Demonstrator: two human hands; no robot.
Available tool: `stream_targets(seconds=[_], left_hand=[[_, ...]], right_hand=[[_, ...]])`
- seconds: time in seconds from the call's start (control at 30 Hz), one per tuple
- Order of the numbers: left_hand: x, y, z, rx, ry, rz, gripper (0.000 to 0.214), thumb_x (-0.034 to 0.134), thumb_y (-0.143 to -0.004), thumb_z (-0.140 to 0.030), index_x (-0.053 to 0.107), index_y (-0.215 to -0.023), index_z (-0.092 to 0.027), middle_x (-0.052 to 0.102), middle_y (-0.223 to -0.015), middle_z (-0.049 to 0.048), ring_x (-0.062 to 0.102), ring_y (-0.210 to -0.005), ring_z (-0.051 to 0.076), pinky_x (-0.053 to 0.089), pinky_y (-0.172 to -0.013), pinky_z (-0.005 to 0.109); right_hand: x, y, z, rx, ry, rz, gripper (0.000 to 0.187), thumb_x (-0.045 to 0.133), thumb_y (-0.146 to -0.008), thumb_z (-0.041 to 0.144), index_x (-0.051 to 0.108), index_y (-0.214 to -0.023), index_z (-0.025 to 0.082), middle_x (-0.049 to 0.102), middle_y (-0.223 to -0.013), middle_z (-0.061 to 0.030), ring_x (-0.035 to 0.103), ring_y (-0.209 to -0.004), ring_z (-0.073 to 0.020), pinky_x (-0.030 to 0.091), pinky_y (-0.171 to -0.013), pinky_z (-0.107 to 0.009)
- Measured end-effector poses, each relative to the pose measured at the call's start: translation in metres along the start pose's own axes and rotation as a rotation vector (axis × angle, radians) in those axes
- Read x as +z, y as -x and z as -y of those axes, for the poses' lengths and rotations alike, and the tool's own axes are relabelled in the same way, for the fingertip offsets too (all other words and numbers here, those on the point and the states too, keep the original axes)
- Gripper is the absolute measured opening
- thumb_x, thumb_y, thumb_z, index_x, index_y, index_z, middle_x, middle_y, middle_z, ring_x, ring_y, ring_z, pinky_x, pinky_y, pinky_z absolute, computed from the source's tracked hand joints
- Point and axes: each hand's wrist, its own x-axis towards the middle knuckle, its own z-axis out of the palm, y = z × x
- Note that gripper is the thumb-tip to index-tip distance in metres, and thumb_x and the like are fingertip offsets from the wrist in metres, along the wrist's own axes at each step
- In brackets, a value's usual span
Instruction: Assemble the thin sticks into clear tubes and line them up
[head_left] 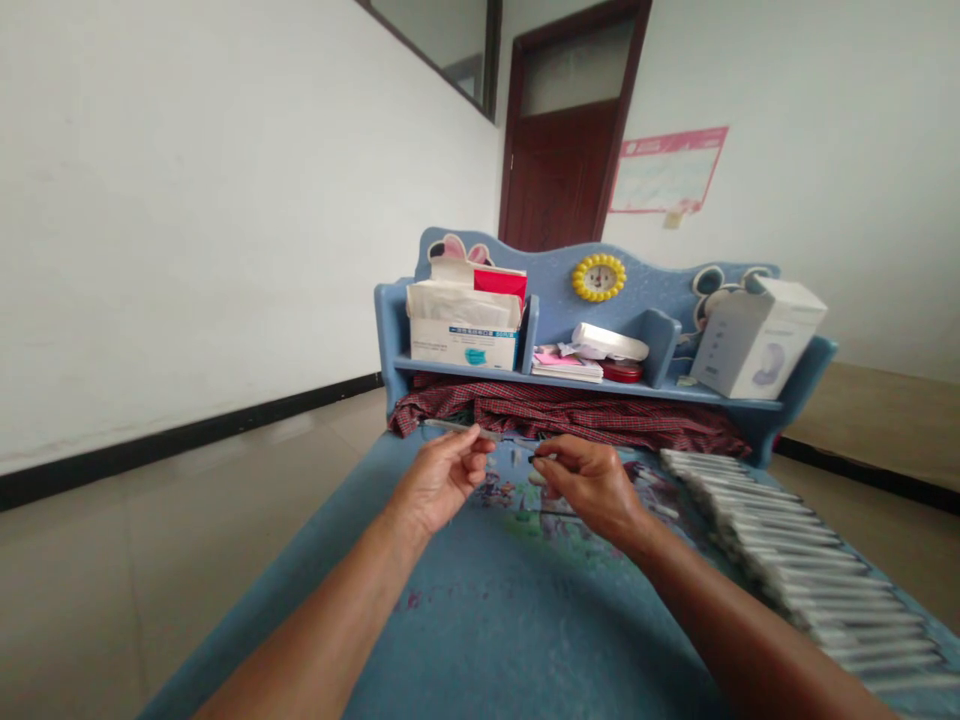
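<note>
In the head view, my left hand (pixel 450 478) is closed on a slim translucent pen (pixel 487 435), pinched between thumb and fingers. The pen lies nearly level and sticks out on both sides of the fingertips. My right hand (pixel 589 485) pinches a small black pen cap (pixel 532 459), a short gap from the pen's right end. Both hands are above the blue table (pixel 480 620), over its printed cartoon picture. To the right of my right forearm, many similar pens (pixel 795 550) lie side by side in a long row.
A blue shelf (pixel 457 367) spans the table's back. It carries a mask box (pixel 463 340), papers (pixel 566 365), a red round tin (pixel 622 371) and a white box (pixel 757 340). Red checked cloth (pixel 600 412) is bunched under it. A yellow clock (pixel 598 278) decorates the backboard.
</note>
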Motion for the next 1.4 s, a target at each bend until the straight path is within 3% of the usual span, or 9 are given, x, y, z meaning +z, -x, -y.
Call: stream_targets(seconds=[0.13, 0.5, 1.2, 1.4], left_hand=[[0.004, 0.002, 0.003, -0.024, -0.011, 0.010, 0.008, 0.062, -0.072, -0.015, 0.058, -0.067, -0.010, 0.062, -0.061, 0.0054, 0.046, -0.040, 0.003, 0.033, -0.034, 0.012], [0.006, 0.004, 0.005, -0.072, 0.034, 0.015, 0.008, 0.060, -0.073, -0.012, 0.056, -0.067, -0.010, 0.063, -0.058, 0.0054, 0.047, -0.038, 0.004, 0.034, -0.033, 0.012], [0.016, 0.010, 0.001, -0.110, 0.083, -0.012, 0.010, 0.056, -0.076, -0.012, 0.056, -0.066, -0.009, 0.062, -0.056, 0.0049, 0.044, -0.035, 0.003, 0.033, -0.033, 0.012], [0.016, 0.010, 0.002, -0.096, 0.073, 0.004, 0.012, 0.056, -0.075, -0.011, 0.057, -0.064, -0.009, 0.062, -0.056, 0.0048, 0.044, -0.034, 0.002, 0.032, -0.033, 0.012]], right_hand=[[0.010, -0.005, 0.005, -0.086, 0.003, -0.118, 0.025, 0.047, -0.080, 0.035, 0.061, -0.087, 0.016, 0.054, -0.057, 0.0012, 0.051, -0.050, -0.0096, 0.039, -0.049, -0.018], [0.024, -0.010, 0.003, -0.259, -0.030, -0.229, 0.017, 0.053, -0.079, 0.028, 0.062, -0.087, 0.016, 0.050, -0.049, 0.0043, 0.044, -0.042, -0.0073, 0.035, -0.044, -0.019], [0.027, -0.008, 0.005, -0.277, -0.007, -0.306, 0.016, 0.053, -0.079, 0.028, 0.061, -0.086, 0.017, 0.051, -0.048, 0.0042, 0.045, -0.041, -0.0077, 0.037, -0.044, -0.019], [0.026, -0.007, 0.003, -0.355, 0.128, -0.331, 0.016, 0.050, -0.082, 0.028, 0.060, -0.088, 0.017, 0.055, -0.052, 0.0029, 0.047, -0.042, -0.0079, 0.036, -0.045, -0.019]])
